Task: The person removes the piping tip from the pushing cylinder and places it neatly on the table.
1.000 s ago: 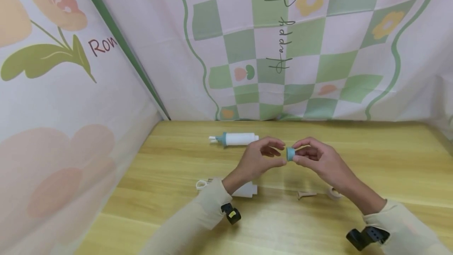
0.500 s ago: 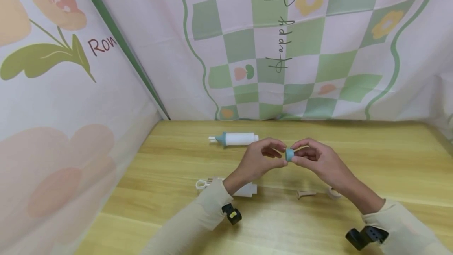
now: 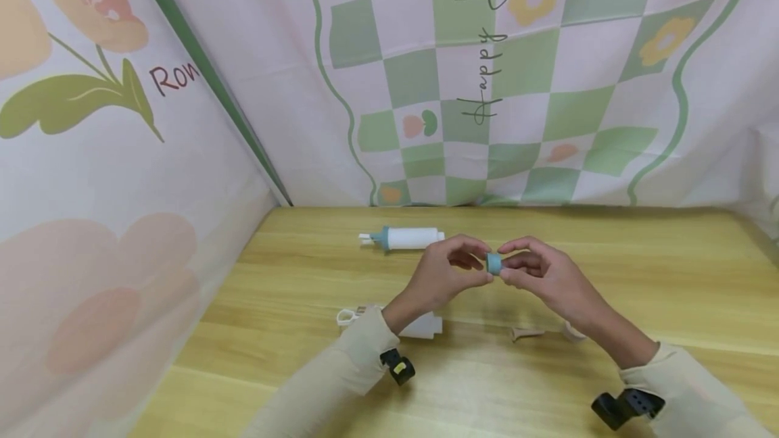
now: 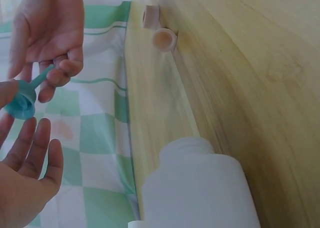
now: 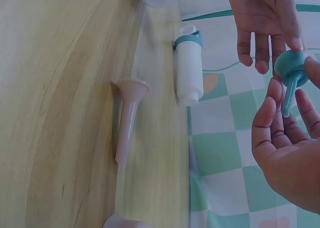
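A small teal cap with a thin stem (image 3: 493, 263) is held up over the table between both hands. My left hand (image 3: 447, 265) pinches its open side with thumb and fingertips. From the other side my right hand (image 3: 541, 268) grips it, thumb (image 5: 313, 70) against the rounded part. The stem runs toward the right palm in the right wrist view. Below the right hand, a pink funnel (image 5: 130, 108) and a pink ring (image 4: 151, 16) lie on the table. A white bottle (image 3: 424, 326) lies under my left forearm, partly hidden.
Farther back lies another white bottle with a teal collar (image 3: 414, 238) and a white tip. A white loop (image 3: 347, 317) shows beside the left sleeve. Behind the wooden table (image 3: 657, 276) hangs a checked curtain (image 3: 462, 80).
My right hand and the teal cap have shifted slightly left, bringing the cap in between the left fingertips. The left hand has barely moved.
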A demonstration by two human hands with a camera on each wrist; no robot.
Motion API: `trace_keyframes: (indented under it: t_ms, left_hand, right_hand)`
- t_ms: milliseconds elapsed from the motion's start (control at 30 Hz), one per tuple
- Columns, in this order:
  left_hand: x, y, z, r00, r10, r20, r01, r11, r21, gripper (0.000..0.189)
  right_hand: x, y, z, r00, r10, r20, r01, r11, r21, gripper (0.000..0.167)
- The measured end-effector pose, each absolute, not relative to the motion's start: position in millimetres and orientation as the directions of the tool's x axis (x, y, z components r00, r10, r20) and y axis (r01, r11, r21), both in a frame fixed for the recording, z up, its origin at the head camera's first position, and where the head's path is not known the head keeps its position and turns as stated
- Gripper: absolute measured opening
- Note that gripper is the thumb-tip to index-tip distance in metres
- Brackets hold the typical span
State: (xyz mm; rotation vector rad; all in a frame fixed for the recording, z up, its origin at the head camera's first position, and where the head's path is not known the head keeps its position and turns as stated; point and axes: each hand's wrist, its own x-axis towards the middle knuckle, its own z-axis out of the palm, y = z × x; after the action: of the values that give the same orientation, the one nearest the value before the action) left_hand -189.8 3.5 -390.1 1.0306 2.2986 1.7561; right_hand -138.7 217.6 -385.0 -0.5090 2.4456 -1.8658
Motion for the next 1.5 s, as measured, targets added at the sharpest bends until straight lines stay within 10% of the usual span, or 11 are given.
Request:
trace_keyframes:
  t_ms: [1500]
  left_hand:
    - [-186.9, -7.2, -395.8, -0.802, 0.540, 0.256, 0.309, 0.008, 0.951, 0.032]
  right_hand:
    - [-133.6, 218.6, -399.9, -0.977, -0.107, 0.182, -0.202, 0.217, -0.955, 0.020]
